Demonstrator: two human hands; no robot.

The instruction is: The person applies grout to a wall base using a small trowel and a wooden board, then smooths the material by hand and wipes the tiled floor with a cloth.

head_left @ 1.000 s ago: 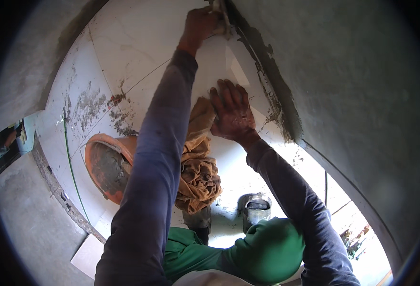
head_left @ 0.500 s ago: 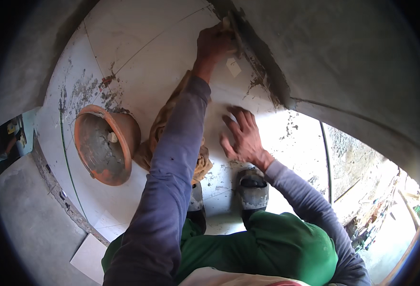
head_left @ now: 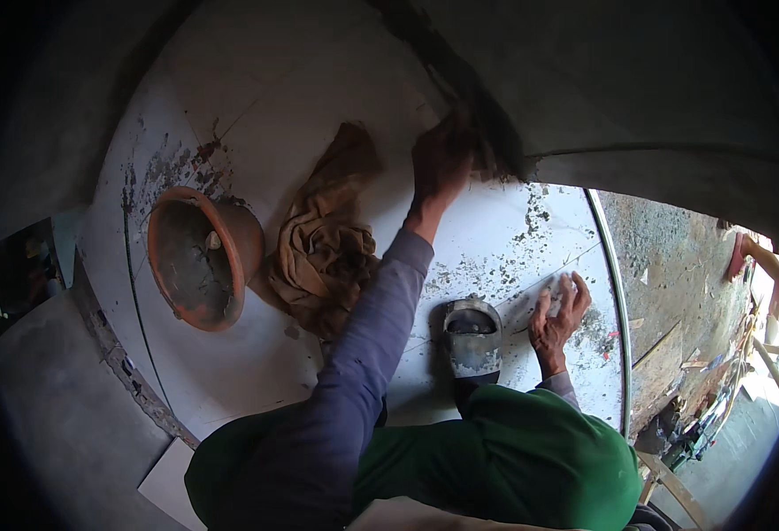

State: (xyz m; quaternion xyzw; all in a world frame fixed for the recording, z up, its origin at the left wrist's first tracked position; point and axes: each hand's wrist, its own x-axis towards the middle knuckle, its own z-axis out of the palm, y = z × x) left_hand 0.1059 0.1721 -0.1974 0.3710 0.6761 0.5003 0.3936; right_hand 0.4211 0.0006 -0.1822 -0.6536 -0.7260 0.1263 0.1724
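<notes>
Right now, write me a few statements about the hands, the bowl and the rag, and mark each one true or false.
1. The left hand reaches up to the dark joint where the white tiles meet the grey wall. True.
2. The right hand grips the orange bowl. False: it rests flat on the tile, far from the bowl.
3. The brown rag lies between bowl and left forearm. True.
4. The bowl is clean. False: grey mortar coats its inside.

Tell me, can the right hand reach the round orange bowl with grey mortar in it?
Probably not easily. The right hand rests flat on the white tiled floor far right, while the round orange bowl sits far left, past the left arm and crumpled brown cloth.
</notes>
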